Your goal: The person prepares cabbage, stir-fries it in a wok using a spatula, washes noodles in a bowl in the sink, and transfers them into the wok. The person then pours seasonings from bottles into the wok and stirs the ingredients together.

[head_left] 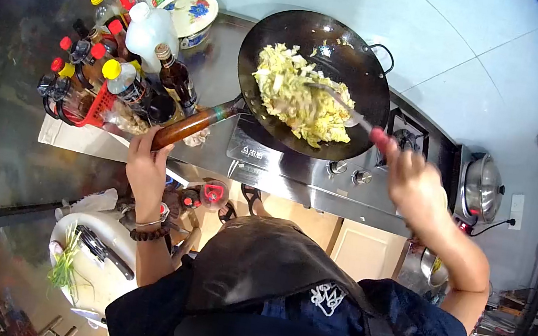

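Note:
My left hand [146, 167] is closed round the end of the wooden handle [197, 127] of a large dark wok [368, 78]. Chopped pale yellow-green cabbage [289, 80] is heaped in the wok, mostly in its left and lower part. In my right hand [414, 183] is the red grip of a metal spatula [355, 114], held from the right over the rim. Its shaft slants down to the left, and the working end is partly buried in the cabbage. The wok sits at a burner on the steel stove [282, 173], whose flame is hidden.
Sauce bottles [175, 77] crowd a red basket [98, 108] left of the wok, beside a flowered enamel pot [198, 15]. A lidded steel pot [482, 186] stands to the right. Lower left, a cutting board [102, 282] carries knives [105, 251] and green onions [65, 263].

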The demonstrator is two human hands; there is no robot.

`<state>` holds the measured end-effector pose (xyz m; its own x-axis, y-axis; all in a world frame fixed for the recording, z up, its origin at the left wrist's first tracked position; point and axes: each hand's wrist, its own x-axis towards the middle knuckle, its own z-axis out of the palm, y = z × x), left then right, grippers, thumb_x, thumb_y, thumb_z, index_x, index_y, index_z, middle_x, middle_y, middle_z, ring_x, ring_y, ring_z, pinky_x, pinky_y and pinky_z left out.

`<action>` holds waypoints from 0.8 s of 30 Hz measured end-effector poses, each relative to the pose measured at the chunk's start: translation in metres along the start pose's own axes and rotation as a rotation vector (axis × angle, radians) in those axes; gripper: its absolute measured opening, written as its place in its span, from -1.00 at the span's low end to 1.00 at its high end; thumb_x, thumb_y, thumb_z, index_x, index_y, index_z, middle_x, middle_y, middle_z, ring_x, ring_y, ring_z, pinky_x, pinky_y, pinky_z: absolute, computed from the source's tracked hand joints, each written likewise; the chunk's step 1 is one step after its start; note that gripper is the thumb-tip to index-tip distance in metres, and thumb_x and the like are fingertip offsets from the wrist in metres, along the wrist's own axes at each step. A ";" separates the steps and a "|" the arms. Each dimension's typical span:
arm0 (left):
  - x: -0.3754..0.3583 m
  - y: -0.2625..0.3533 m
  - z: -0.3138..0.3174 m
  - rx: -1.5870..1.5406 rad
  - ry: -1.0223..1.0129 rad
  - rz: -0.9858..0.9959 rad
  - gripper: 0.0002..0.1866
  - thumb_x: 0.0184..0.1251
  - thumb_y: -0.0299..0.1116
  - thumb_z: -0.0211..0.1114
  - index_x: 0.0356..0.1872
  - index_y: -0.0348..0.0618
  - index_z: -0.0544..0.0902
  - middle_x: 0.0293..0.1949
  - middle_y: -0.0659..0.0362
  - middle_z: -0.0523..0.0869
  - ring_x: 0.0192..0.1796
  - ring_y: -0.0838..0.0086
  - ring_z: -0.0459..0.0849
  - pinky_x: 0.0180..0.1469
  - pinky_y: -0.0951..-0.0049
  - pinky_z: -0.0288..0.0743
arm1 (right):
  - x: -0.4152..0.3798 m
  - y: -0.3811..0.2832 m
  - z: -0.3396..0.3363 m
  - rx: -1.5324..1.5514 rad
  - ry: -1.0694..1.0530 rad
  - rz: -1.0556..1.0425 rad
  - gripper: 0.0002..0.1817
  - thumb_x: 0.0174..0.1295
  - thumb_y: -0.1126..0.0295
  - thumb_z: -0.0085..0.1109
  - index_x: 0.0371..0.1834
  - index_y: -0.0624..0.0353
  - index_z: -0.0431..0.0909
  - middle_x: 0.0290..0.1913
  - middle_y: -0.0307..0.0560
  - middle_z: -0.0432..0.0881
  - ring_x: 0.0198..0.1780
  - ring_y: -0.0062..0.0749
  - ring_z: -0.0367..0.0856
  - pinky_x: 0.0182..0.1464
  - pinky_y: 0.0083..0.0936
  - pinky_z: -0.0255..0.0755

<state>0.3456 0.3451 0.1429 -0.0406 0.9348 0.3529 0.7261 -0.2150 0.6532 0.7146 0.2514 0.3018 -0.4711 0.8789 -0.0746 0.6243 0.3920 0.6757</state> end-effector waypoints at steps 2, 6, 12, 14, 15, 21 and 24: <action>-0.001 0.000 0.001 0.002 -0.024 -0.041 -0.65 0.08 -0.40 0.32 -0.07 -0.20 0.56 -0.22 0.00 0.55 -0.27 0.14 0.60 -0.24 0.32 0.52 | 0.003 -0.023 0.000 0.021 -0.019 -0.005 -0.51 -0.05 0.50 0.08 0.01 0.55 0.42 -0.52 -0.13 0.41 -0.50 -0.46 0.42 -0.58 -0.61 0.38; -0.001 -0.008 0.003 -0.001 0.013 0.052 -0.66 0.11 -0.38 0.31 -0.07 -0.24 0.56 -0.26 0.00 0.56 -0.22 0.16 0.57 -0.16 0.32 0.45 | 0.047 -0.024 0.074 0.027 0.005 0.136 -0.69 0.01 0.52 0.03 -0.16 0.47 0.42 -0.49 -0.06 0.47 -0.48 -0.44 0.50 -0.56 -0.59 0.45; -0.002 -0.008 0.003 -0.021 -0.018 -0.021 -0.64 0.11 -0.37 0.32 -0.05 -0.21 0.54 -0.26 0.01 0.56 -0.22 0.16 0.57 -0.18 0.32 0.46 | -0.003 -0.021 -0.005 0.053 -0.104 0.012 -0.54 0.02 0.53 0.04 0.01 0.59 0.34 -0.48 -0.03 0.46 -0.49 -0.40 0.51 -0.59 -0.59 0.42; -0.002 -0.004 0.001 -0.012 -0.028 -0.029 -0.64 0.11 -0.36 0.33 -0.05 -0.20 0.55 -0.25 0.01 0.55 -0.22 0.16 0.57 -0.18 0.32 0.46 | 0.006 -0.037 -0.008 0.041 -0.121 -0.047 -0.47 -0.01 0.55 0.03 0.07 0.65 0.30 -0.44 -0.02 0.46 -0.49 -0.42 0.48 -0.58 -0.59 0.42; -0.001 -0.003 0.001 -0.003 -0.027 -0.028 -0.64 0.10 -0.36 0.33 -0.05 -0.20 0.55 -0.25 0.02 0.55 -0.22 0.15 0.56 -0.18 0.32 0.45 | 0.020 -0.042 0.010 0.027 -0.087 -0.051 -0.45 -0.03 0.56 0.03 0.08 0.66 0.29 -0.43 -0.02 0.47 -0.49 -0.44 0.46 -0.57 -0.59 0.42; 0.000 -0.016 0.002 0.018 -0.014 0.094 -0.63 0.10 -0.37 0.33 -0.05 -0.21 0.55 -0.24 0.02 0.56 -0.21 0.15 0.56 -0.14 0.29 0.44 | 0.026 -0.012 0.041 0.142 -0.039 0.123 -0.84 0.11 0.50 0.07 -0.39 0.44 0.51 -0.56 -0.08 0.49 -0.55 -0.40 0.57 -0.61 -0.56 0.46; 0.000 -0.010 0.005 -0.029 0.007 0.029 -0.64 0.08 -0.41 0.32 -0.05 -0.22 0.55 -0.23 0.01 0.56 -0.20 0.14 0.57 -0.13 0.29 0.45 | 0.013 -0.025 0.017 0.063 0.013 0.037 -0.78 0.26 0.44 0.00 -0.32 0.47 0.49 -0.67 -0.15 0.42 -0.67 -0.49 0.47 -0.76 -0.57 0.34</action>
<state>0.3416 0.3489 0.1329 -0.0250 0.9259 0.3769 0.7068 -0.2503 0.6617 0.7035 0.2582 0.2712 -0.4548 0.8897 -0.0412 0.6792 0.3764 0.6301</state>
